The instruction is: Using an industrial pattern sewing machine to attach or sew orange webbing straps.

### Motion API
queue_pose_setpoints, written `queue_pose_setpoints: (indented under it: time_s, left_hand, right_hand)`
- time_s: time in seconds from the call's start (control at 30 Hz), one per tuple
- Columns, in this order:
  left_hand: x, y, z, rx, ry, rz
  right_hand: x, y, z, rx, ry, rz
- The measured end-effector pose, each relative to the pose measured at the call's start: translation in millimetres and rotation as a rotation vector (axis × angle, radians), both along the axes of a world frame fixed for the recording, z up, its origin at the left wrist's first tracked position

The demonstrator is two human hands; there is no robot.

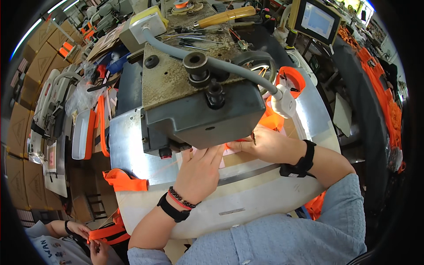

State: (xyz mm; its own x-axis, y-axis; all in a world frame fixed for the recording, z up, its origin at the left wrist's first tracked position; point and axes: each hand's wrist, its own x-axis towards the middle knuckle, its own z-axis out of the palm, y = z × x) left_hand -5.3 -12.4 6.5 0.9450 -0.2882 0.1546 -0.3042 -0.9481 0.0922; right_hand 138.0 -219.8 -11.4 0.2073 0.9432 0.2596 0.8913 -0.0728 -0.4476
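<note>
A bright orange piece of material (227, 146) shows as a small sliver at the fingertips of the right hand (270, 145), the rest of it hidden by the hands and the overhanging machine head (205, 121). Near it a pale pinkish sheet (222, 162) lies flat, partly covered by the fingers of the left hand (198, 175). Beside the sheet, a tan board (240, 159) also lies flat, below the right hand, its full outline covered

- Worktable (260, 196): metal top, pale curved front edge.
- Mid-table: dark sewing machine (203, 121).
- Just before it: brown sheet (242, 160).
- Left front corner: folded orange strap (126, 182).
</note>
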Motion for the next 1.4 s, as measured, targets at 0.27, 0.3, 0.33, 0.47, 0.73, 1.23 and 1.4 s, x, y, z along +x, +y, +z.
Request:
queue_pose_setpoints:
  time_s: [0.27,0.3,0.33,0.47,0.73,1.23,1.4]
  left_hand:
    - [0,0,3,-0.018,0.009,-0.01]
    - [0,0,2,-0.014,0.012,-0.014]
    - [-2,1,2,-0.004,0.014,-0.017]
    - [-11,0,9,-0.005,0.0,0.012]
    - [-9,7,-15,-0.204,0.007,-0.082]
    - [-4,2,-8,-0.057,0.001,-0.052]
    - [0,4,-8,-0.051,-0.005,-0.058]
  right_hand:
    - [13,2,-8,0.002,-0.059,0.048]
    - [13,2,-6,0.003,-0.086,0.054]
    - [13,1,-5,0.004,-0.11,0.059]
    - [15,0,2,-0.004,-0.221,0.114]
    - [13,1,11,0.009,-0.248,0.134]
    - [7,-1,14,-0.034,-0.247,0.1]
    - [8,1,17,-0.033,-0.238,0.091]
